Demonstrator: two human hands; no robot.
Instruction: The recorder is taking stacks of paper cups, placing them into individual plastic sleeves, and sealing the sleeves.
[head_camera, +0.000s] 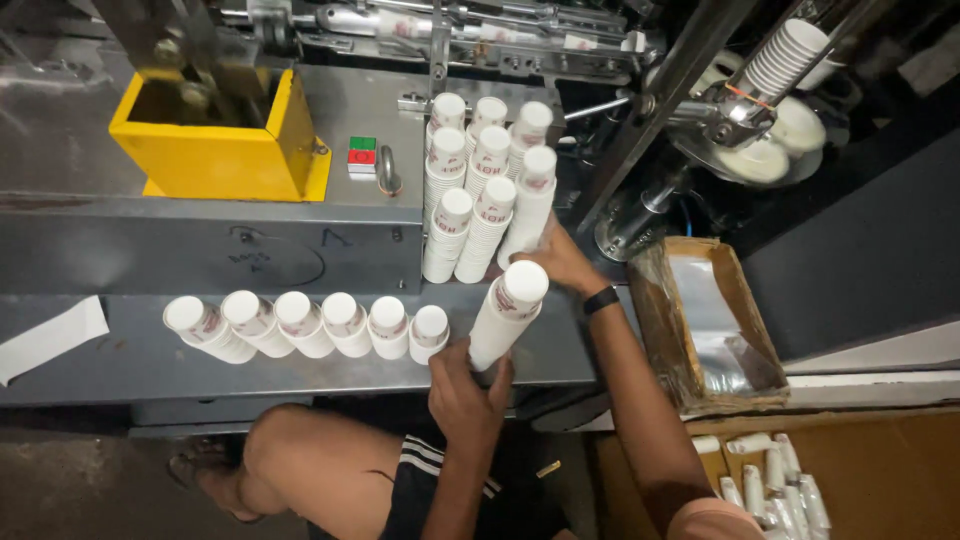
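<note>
My left hand (465, 395) grips the bottom of a stack of white paper cups (507, 310), tilted above the grey machine ledge (120, 350). My right hand (562, 258), with a black wristband, rests against the rightmost stack in a cluster of upright cup stacks (485, 190) on the machine's upper shelf. To the left of the held stack, a row of several short cup stacks (300, 325) stands on the ledge.
A yellow open box (225, 150) and a red-and-green push-button switch (362, 157) sit on the machine top. Cups feed down a chute (785, 55) at upper right. A cardboard box lined with plastic (710, 320) stands at right, above wrapped cup sleeves (775, 480). My bare knee (300, 450) shows below.
</note>
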